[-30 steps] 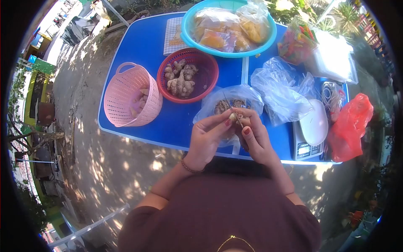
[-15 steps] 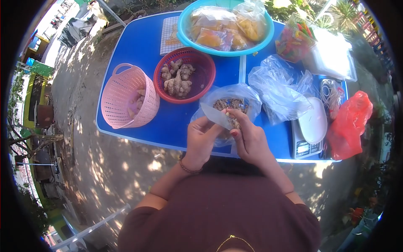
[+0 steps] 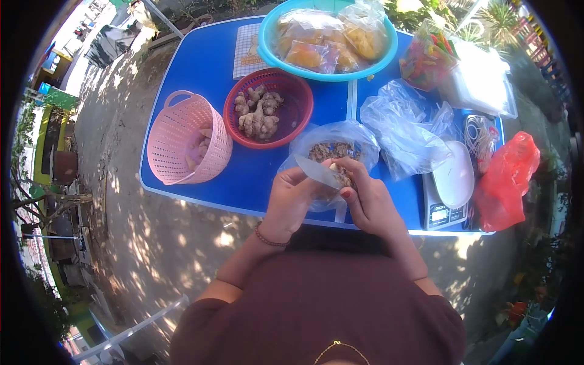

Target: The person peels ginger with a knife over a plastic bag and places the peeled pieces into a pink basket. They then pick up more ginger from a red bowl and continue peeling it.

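Observation:
My left hand (image 3: 287, 204) is closed, its thumb and fingers against a pale flat blade (image 3: 317, 171) that slants up to the left; its handle is hidden. My right hand (image 3: 376, 204) has its fingers curled round a small pale piece (image 3: 333, 166) at the blade's right end. Both hands are close together over an open clear plastic bag (image 3: 365, 143) containing brown scraps (image 3: 331, 151). Behind it, a red basket (image 3: 298, 100) holds knobbly ginger roots (image 3: 260, 121). On the left, a pink basket (image 3: 176, 140) has several pale pieces (image 3: 198, 149) inside.
A turquoise basin (image 3: 267, 45) of bagged yellow food stands at the back of the blue table (image 3: 243, 190). To the right lie crumpled clear bags (image 3: 404, 131), a scale (image 3: 447, 213) with a white tray (image 3: 454, 175), a red bag (image 3: 508, 182) and bundled cord (image 3: 479, 137).
The blade has turned slightly, and its tip sits a little lower and further right. My left hand has shifted slightly left; my right hand has moved slightly right.

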Motion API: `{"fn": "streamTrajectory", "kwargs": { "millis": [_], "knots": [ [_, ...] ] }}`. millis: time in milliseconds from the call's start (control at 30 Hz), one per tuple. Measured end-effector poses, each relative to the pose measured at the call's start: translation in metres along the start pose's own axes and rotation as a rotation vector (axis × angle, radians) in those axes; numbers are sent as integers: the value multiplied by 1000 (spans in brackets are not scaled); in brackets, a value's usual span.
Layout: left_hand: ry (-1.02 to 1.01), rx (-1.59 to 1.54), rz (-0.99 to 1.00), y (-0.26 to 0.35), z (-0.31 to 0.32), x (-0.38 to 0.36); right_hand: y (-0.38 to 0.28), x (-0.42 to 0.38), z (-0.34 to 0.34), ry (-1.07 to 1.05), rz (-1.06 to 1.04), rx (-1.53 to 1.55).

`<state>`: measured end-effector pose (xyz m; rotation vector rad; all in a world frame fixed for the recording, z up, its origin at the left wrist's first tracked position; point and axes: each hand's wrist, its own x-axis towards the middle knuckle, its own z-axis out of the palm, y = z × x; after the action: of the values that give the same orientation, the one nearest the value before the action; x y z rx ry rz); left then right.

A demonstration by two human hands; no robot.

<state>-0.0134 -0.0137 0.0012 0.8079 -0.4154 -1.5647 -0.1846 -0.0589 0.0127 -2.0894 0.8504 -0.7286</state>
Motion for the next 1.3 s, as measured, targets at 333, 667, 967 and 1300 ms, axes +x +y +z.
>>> {"fn": "streamTrajectory", "kwargs": {
  "millis": [333,667,967,1300],
  "knots": [
    [-2,-3,-65,-8,-4,-1,5,2,17,136,30,-139],
    [19,-62,22,-4,-2,0,-5,8,-2,-20,17,253],
    [18,58,45,-6,1,0,-2,5,5,79,6,133],
    [-30,-221,-26,-5,1,6,2,1,-1,1,197,580]
  ]
}}
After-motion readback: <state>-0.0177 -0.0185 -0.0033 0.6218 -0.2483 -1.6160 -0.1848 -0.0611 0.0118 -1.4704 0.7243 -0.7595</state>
